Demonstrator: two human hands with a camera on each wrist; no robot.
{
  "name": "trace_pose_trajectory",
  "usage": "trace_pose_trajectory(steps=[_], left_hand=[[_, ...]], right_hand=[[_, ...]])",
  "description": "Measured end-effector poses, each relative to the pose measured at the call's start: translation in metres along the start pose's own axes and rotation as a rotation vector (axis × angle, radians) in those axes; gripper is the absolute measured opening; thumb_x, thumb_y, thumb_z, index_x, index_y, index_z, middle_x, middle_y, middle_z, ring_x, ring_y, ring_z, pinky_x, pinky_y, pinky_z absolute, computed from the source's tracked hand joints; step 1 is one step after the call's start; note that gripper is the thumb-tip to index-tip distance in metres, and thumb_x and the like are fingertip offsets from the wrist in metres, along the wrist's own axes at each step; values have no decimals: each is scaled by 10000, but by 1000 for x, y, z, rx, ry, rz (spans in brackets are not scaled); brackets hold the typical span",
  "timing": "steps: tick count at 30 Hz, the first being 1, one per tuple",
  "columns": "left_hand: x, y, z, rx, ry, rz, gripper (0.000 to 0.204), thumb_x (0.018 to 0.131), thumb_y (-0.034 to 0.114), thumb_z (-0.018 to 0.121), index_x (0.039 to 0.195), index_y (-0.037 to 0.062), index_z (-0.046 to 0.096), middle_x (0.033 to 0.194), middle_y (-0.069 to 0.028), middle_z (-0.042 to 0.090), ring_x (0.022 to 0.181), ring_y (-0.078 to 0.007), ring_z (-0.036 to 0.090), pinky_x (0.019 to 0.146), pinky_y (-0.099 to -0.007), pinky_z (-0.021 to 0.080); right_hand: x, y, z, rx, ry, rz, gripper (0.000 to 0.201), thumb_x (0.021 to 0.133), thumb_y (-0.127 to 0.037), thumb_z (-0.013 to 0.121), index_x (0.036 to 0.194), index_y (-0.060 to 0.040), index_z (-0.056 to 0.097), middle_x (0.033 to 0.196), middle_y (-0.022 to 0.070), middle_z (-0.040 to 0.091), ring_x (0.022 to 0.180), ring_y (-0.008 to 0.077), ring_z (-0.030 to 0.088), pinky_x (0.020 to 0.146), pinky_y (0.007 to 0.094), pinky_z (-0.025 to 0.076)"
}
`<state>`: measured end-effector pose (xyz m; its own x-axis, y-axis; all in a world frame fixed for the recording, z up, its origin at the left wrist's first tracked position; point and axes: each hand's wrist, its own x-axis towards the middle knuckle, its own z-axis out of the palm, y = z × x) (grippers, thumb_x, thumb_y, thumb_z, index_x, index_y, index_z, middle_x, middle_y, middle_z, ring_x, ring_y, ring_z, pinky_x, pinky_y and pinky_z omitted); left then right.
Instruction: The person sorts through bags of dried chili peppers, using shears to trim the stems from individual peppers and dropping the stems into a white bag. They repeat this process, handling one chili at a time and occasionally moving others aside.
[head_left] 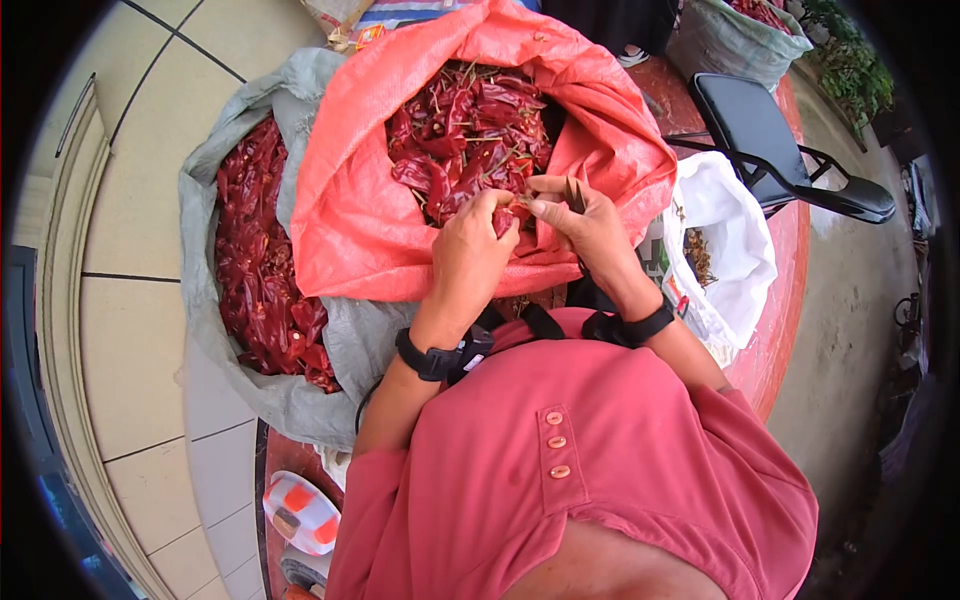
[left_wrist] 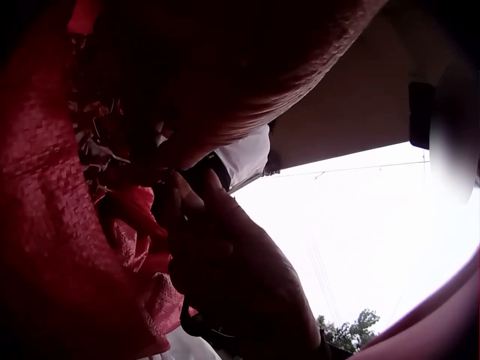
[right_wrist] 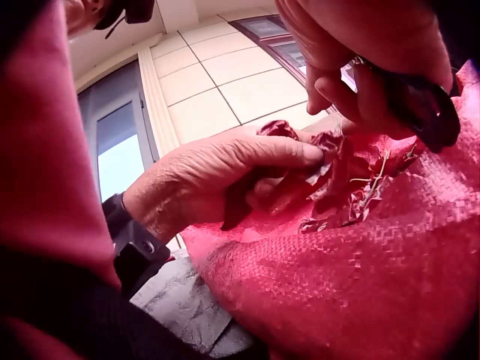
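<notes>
My left hand [head_left: 468, 248] grips dried red chilies [right_wrist: 328, 154] between thumb and fingers, just over the mouth of a red woven sack [head_left: 350, 180]. That sack is heaped with dried chilies [head_left: 460, 130] showing thin pale stems. Close beside it, my right hand [head_left: 590, 225] has its thumb and forefinger at the stem end of the held chili. Curled fingers of that hand hold dark scissors [head_left: 574, 196], whose black loop handle shows in the right wrist view. In the left wrist view both hands are in deep shadow.
Left of the red sack stands a grey sack [head_left: 205, 260] of dried chilies. At right is a white sack [head_left: 740, 250] with stem scraps inside. A black folding chair [head_left: 745, 125] stands beyond it, near another full sack [head_left: 735, 45]. An orange-and-white item [head_left: 302, 510] lies at lower left.
</notes>
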<state>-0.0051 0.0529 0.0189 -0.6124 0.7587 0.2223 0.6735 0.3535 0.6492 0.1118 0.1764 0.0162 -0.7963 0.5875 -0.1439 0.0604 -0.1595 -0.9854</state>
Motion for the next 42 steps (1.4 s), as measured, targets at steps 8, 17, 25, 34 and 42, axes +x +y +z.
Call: trace_pose_trajectory(steps=[8, 17, 25, 34, 42], left_hand=[[-3, 7, -3, -501, -112, -22, 419, 816, 131, 715, 1184, 10, 559, 1127, -117, 645, 1045, -245, 628, 898, -347, 488], [7, -9, 2, -674, -221, 98, 379, 839, 173, 715, 1137, -8, 566, 1029, -114, 646, 976, -173, 617, 861, -303, 495], [2, -14, 5, -713, -389, -239, 262, 867, 232, 711, 997, 21, 627, 664, 33, 557, 559, -38, 462, 514, -218, 391], [-2, -5, -1, -799, -271, -135, 186, 925, 186, 634, 958, 2, 630, 673, -12, 626, 599, -67, 583, 530, -250, 448], [-5, -9, -2, -568, -253, 69, 201, 907, 178, 637, 998, -1, 616, 736, -88, 651, 641, -158, 635, 602, -327, 496]], right_hand=[[3, 4, 6, -29, 14, -205, 159, 884, -75, 661, 1029, -18, 693, 888, 22, 650, 744, 71, 541, 650, 212, 445], [1, -4, -5, -169, -97, -300, 131, 861, -64, 676, 983, -51, 724, 832, 16, 584, 783, 98, 512, 669, 239, 427], [12, 9, -2, -303, -58, -560, 130, 833, -60, 685, 959, -48, 718, 863, 47, 626, 801, 136, 584, 686, 250, 473], [18, 6, 13, -549, 46, -930, 107, 859, -87, 668, 966, -90, 678, 760, 25, 599, 536, 149, 528, 511, 225, 425], [9, 11, 3, 602, -302, 220, 137, 937, -174, 623, 1002, -56, 646, 736, -44, 570, 468, 19, 321, 439, 187, 255]])
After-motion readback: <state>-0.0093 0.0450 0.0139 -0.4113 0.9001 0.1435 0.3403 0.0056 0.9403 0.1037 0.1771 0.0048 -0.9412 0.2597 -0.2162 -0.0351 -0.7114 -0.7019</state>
